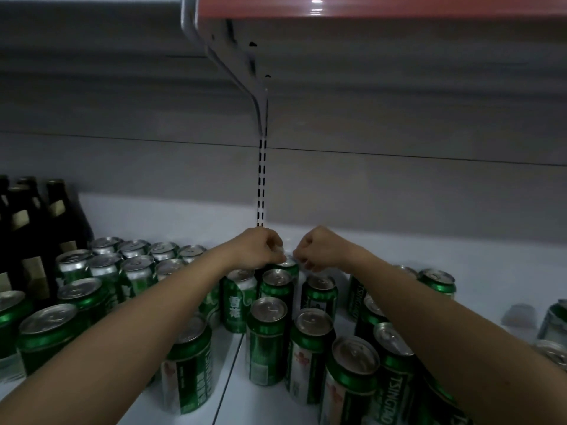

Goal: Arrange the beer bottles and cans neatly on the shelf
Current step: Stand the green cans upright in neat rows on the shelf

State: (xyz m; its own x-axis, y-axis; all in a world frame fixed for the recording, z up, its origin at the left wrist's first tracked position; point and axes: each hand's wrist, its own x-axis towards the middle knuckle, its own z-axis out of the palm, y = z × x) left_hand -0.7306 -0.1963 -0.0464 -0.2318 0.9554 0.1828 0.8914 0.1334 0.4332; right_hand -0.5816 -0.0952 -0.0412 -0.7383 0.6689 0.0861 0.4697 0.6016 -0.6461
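At nine o'clock, dark bottles [27, 228] stand behind packed green cans [92, 289]. My left hand [260, 248] and right hand [317, 250], both curled, grip rear cans [287, 265] at centre; my forearms could topple crowded cans at five o'clock.
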